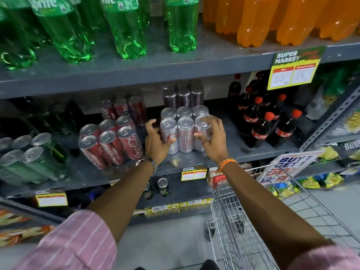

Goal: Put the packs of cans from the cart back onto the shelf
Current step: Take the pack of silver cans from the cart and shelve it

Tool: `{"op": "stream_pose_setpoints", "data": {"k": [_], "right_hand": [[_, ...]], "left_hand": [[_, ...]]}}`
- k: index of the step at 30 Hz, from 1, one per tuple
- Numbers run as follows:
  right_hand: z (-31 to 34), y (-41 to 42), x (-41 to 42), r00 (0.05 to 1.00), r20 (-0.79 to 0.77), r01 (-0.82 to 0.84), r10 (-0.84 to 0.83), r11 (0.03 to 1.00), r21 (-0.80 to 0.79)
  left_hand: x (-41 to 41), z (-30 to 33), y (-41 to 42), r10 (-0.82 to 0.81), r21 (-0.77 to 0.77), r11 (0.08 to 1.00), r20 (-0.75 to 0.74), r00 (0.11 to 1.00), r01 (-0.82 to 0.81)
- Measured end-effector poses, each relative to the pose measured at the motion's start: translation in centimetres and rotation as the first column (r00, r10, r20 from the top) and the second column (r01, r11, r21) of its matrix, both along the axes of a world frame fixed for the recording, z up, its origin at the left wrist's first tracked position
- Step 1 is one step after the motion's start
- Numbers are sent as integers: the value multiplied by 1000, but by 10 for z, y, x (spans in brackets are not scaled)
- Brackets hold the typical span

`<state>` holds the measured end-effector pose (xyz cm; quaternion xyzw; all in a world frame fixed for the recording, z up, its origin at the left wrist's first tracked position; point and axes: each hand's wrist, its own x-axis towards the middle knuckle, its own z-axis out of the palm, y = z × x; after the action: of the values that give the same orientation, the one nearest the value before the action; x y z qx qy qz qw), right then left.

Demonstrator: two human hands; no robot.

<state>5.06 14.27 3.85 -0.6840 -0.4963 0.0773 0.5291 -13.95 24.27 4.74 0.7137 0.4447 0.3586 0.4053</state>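
A shrink-wrapped pack of silver cans (185,131) stands upright on the grey middle shelf (249,151), in front of a second, darker pack (183,96) further back. My left hand (155,139) clasps the pack's left side, thumb on the front of the left can. On the right side, my right hand (211,137) has its fingers over the top of the front right can and its thumb on the front. The wire cart (224,209) with a red handle stands at the lower right; no packs show in the part I can see.
A red Coca-Cola can pack (111,141) sits just left of my left hand, and a green can pack (29,158) further left. Cola bottles (268,121) stand to the right. Sprite bottles (124,28) and orange bottles (272,18) fill the shelf above.
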Motion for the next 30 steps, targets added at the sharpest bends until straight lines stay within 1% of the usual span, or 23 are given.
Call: {"op": "stream_pose_setpoints", "data": {"k": [3,5,6,9,13,17,25,27,30], "right_hand": [[2,-5,-4,966,-246,87,-82,996,9],[6,-7,-7,917,-375,123,-137,990,-63],[9,-7,-8,901,-410,102,-140,988,-114],[13,-6,-11,904,-412,23,-112,976,-216],[17,-7,-6,908,-409,-23,-90,965,-262],[20,-7,10,902,-427,-66,-66,956,-286],[25,-26,5,910,-402,-42,-101,942,-332],[28,-27,5,900,-423,-40,-109,944,-328],[31,-28,4,906,-406,-23,-120,944,-330]], "left_hand": [[-1,2,2,44,-182,982,7,999,-42],[0,4,3,38,-281,959,22,999,-30],[1,4,3,29,-314,949,31,999,-18],[5,3,1,15,-351,936,52,999,4],[5,7,-7,46,-368,929,24,999,-34],[6,10,-20,17,-339,941,-12,1000,-19],[6,19,-23,-25,-354,935,-41,999,9],[6,19,-29,-24,-333,943,-60,998,2],[7,21,-36,-19,-291,956,-117,993,-16]]}}
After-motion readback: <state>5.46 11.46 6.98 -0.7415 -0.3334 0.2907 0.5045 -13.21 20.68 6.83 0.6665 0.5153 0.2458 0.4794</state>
